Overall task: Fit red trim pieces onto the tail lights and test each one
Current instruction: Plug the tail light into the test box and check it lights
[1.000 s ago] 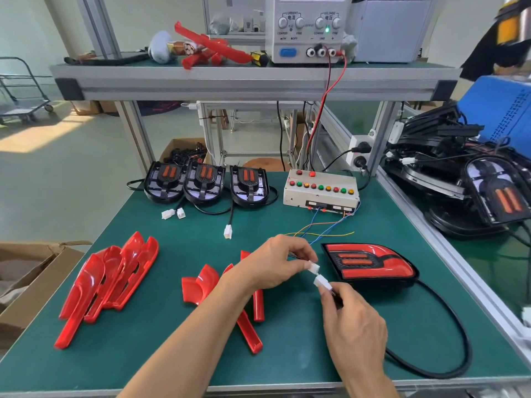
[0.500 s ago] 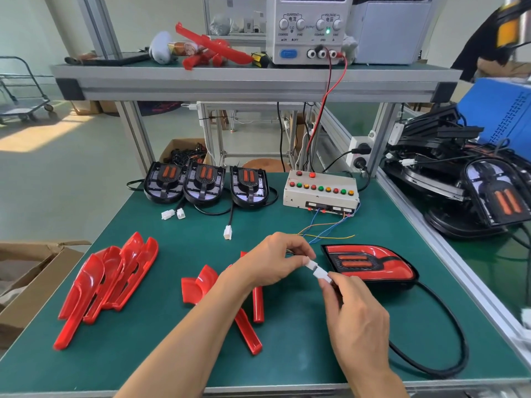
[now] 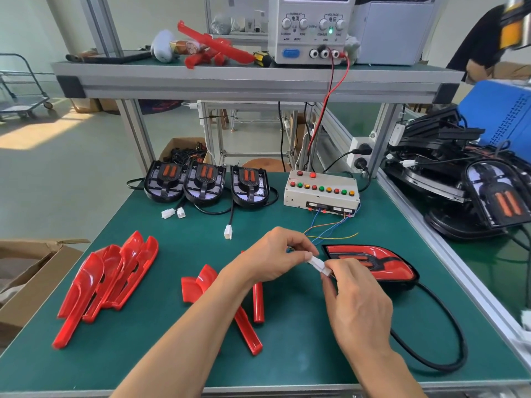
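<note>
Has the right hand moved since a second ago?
Yes. The right hand has moved up and left, toward the test box, closing on the left hand until the two white connectors meet.

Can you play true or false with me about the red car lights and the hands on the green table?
1. Both hands hold the joined white plastic connectors. True.
2. Three black tail lights without red trim stand at the back of the green table. True.
3. The tail light with glossy red trim lies left of the hands. False: it lies to their right.
4. The stack of curved red trim pieces sits in the cardboard box. False: it lies on the table.
5. The white button box has coloured buttons. True.
</note>
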`<act>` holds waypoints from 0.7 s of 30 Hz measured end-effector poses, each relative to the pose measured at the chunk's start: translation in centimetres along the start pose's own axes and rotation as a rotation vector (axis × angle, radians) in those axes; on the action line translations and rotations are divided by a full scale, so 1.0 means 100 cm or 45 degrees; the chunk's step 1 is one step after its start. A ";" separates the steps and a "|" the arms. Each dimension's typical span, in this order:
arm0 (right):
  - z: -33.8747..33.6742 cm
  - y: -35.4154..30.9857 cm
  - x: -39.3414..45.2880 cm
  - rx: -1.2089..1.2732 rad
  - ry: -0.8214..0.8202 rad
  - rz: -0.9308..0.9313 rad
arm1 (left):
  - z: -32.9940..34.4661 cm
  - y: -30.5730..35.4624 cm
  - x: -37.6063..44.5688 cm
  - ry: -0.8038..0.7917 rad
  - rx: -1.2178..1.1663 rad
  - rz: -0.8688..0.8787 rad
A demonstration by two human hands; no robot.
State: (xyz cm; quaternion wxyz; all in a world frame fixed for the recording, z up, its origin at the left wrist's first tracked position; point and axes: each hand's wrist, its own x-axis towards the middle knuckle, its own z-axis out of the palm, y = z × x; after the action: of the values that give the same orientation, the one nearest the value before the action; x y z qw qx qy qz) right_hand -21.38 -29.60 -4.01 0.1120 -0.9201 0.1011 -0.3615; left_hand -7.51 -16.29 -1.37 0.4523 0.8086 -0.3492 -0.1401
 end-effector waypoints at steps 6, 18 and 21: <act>0.003 0.003 0.001 0.021 0.004 -0.065 | 0.004 0.001 -0.001 -0.006 -0.026 -0.040; 0.001 0.010 0.013 0.041 -0.048 -0.135 | 0.006 -0.002 -0.001 0.079 0.831 0.384; 0.001 0.010 0.014 0.058 -0.090 -0.155 | 0.004 0.002 0.002 0.016 0.988 0.458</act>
State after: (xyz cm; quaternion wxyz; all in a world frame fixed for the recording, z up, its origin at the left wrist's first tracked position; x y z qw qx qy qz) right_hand -20.48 -30.92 -3.46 0.1144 -0.9340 0.0328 -0.3370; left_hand -7.66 -16.74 -1.36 0.1337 0.8458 -0.5089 0.0877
